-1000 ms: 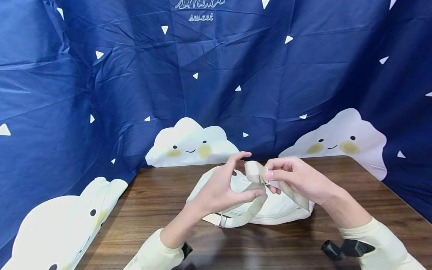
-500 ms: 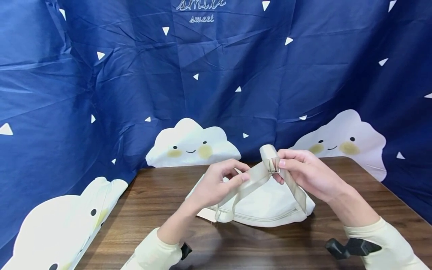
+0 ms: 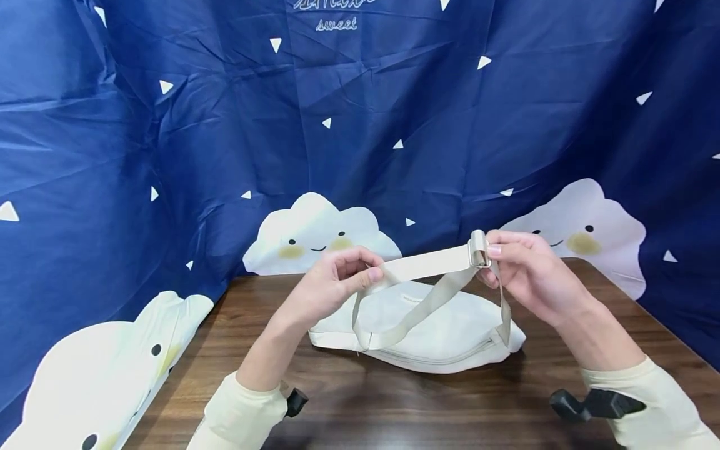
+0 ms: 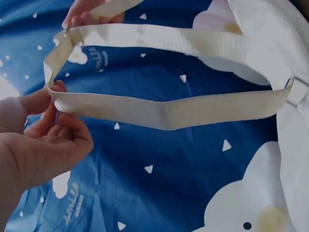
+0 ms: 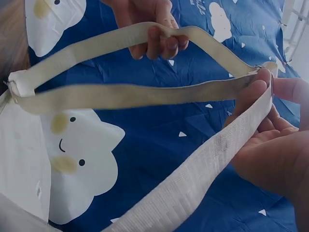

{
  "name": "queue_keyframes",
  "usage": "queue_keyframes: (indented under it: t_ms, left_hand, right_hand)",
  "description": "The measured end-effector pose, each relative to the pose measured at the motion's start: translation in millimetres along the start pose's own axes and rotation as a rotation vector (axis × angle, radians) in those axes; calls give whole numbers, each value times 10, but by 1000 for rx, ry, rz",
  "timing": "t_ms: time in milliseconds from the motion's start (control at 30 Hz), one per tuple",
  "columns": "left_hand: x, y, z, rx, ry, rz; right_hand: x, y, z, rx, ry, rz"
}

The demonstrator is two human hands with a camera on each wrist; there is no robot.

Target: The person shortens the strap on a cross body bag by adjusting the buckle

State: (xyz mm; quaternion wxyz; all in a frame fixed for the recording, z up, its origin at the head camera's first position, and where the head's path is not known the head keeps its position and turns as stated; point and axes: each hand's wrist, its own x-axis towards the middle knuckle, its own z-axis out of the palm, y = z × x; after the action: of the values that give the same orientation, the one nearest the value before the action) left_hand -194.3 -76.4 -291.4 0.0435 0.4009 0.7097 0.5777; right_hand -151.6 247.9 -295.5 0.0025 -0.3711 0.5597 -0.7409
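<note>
A white crossbody bag [image 3: 450, 328] lies on the table, its zipper toward me. Its cream webbing strap [image 3: 427, 265] is lifted above it in a loop. My left hand [image 3: 329, 287] pinches the bend of the loop between thumb and fingers. With thumb and fingertips, my right hand [image 3: 534, 269] grips the strap at the metal slider buckle [image 3: 480, 255], where a short fold of webbing sticks up. In the left wrist view, the loop runs to a metal ring [image 4: 293, 89] on the bag. From the right hand, another length of strap [image 5: 193, 179] descends to the bag's other end.
The bag sits on a dark wooden table [image 3: 360, 412]. Behind and to the left hangs a blue curtain [image 3: 360, 156] with white triangles and smiling clouds. Dark wrist cameras [image 3: 596, 405] sit on both sleeves.
My left hand first spreads open near the buckle, then pinches the strap and moves left. My right hand shifts up and right with the buckle. The strap between them is drawn out longer and straighter.
</note>
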Motion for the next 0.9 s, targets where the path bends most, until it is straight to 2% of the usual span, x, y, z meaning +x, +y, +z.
queue_keyframes:
  t_ms: [200,367,500,633,733,900]
  left_hand:
    - [-15,59,-139,-10,40,7]
    - [-29,88,-227,-17,63,-5]
    - [-25,83,-267,-8,51,-19]
    - [-8,45,-279,-10,18,-32]
    - [4,3,-284,2,-19,-44]
    - [14,-56,-306,65,-34,-71]
  right_hand:
    - [16,-27,-48,58,45,-45]
    - [11,-32,-63,67,74,-17]
    - [19,-23,-69,68,57,6]
    - [15,-22,-89,76,76,14]
    - [10,-39,-127,146,74,2]
    - [21,-76,-202,377,68,-44]
